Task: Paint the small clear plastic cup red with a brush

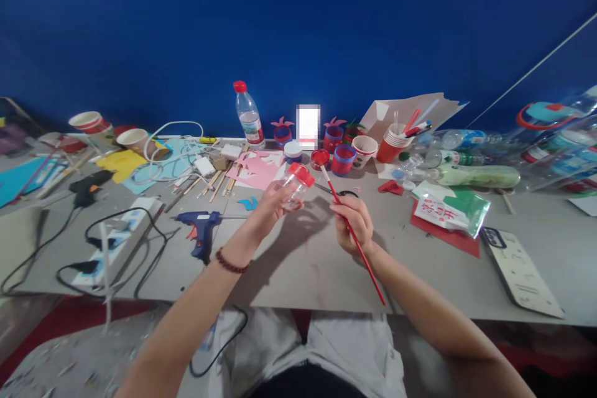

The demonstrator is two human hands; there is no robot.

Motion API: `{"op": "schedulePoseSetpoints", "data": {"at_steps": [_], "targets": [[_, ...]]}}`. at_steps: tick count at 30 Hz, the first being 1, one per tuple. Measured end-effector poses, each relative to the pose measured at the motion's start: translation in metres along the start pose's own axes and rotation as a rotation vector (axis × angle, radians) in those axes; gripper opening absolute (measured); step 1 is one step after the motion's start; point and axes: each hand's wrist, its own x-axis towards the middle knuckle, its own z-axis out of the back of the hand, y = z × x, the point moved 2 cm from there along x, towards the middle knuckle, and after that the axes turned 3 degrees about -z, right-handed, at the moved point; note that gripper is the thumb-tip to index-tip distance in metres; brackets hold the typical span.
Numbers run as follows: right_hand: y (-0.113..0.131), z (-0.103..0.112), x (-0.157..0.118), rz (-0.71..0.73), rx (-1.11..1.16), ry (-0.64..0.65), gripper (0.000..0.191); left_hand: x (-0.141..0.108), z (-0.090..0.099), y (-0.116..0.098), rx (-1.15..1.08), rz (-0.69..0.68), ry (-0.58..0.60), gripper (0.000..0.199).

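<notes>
My left hand [276,200] is closed around a clear plastic bottle piece [295,189] whose end is painted red. It is held tilted above the table. My right hand [354,222] grips a long red-handled paintbrush [362,253], its tip at a small pot of red paint [319,160]. Black-handled scissors [347,193] lie behind the right hand, partly hidden by it. Near the paint stand a white-lidded jar [293,151] and a purple-and-red painted cup [344,160].
A blue hot glue gun [201,224] and a white power strip [122,239] with cords lie at left. A labelled bottle [249,118] stands at the back. Paper cups [392,146], plastic bottles [476,175] and a phone [522,270] are at right.
</notes>
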Motion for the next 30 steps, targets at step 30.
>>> {"op": "schedulePoseSetpoints", "data": {"at_steps": [30], "targets": [[0.000, -0.013, -0.006, -0.033, -0.003, 0.316, 0.040, 0.048, 0.034, 0.058, 0.016, -0.014, -0.154, 0.045]]}}
